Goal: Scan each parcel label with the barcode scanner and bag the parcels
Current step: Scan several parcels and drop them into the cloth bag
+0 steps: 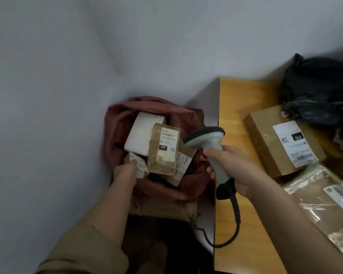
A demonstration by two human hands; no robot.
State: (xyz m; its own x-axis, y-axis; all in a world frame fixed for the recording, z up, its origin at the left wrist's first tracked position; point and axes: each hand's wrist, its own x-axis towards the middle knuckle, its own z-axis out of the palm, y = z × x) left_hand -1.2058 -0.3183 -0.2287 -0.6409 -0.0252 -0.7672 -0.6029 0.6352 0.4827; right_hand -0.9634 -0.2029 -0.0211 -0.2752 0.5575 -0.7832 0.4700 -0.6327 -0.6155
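A dark red bag stands open on the floor left of the table, holding several parcels. Among them are a white parcel and a brown box with a label marked 060. My left hand reaches into the bag and grips a small labelled parcel at its lower left. My right hand holds the grey barcode scanner by its handle, head pointing left toward the bag. On the table lie a brown box labelled 010 and a tape-wrapped flat parcel.
The wooden table fills the right side, with a black plastic bag at its far end. The scanner's coiled black cable hangs over the table's left edge. A cardboard box sits under the red bag. A plain grey wall lies behind.
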